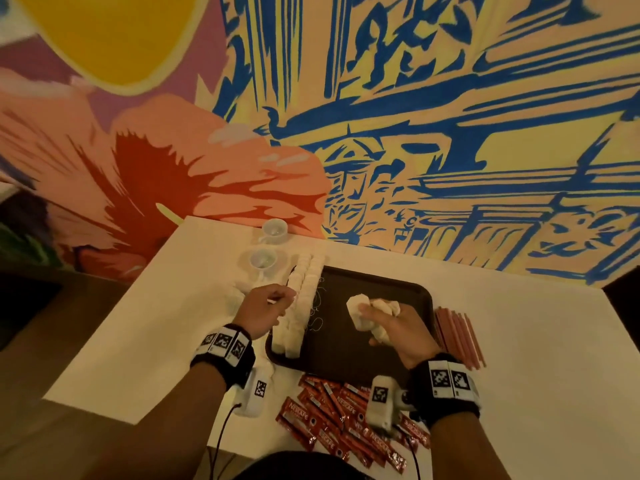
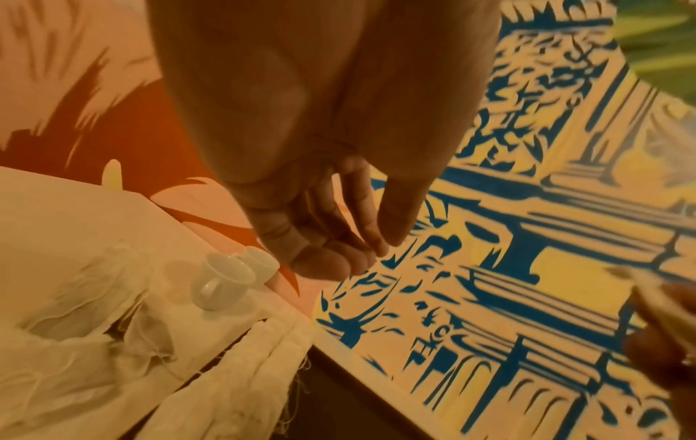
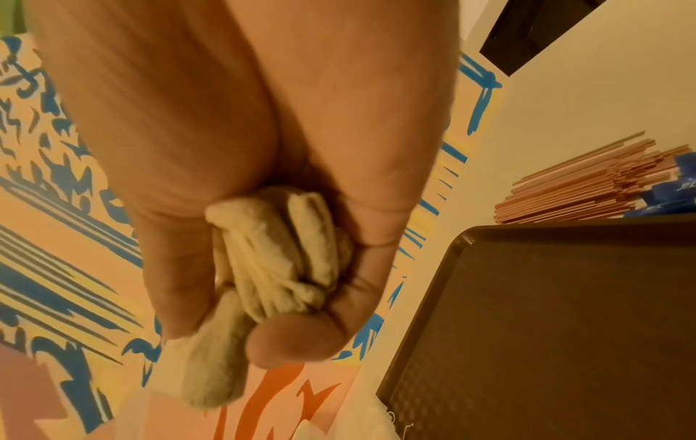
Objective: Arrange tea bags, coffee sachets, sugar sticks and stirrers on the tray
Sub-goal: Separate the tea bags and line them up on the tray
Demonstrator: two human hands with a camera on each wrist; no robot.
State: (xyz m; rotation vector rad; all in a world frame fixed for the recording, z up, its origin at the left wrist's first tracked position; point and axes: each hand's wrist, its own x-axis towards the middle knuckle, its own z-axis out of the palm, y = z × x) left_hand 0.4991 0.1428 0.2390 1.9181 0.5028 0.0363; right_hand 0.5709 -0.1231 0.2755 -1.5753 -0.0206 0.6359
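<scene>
Tray holds two tea-bag rows at its left edge; we clutch several bags in right hand; left hand loosely curled; two cups beyond tray.

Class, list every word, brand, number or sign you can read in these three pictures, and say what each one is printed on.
"NESCAFE": white letters on the red coffee sachets lying on the table in front of the tray.
Smaller print on those sachets: too blurred to read.
Black-and-white square code markers on the wristbands: patterns, not words.
White lettering on the blue packets beside the stirrers: too blurred to read.
</scene>
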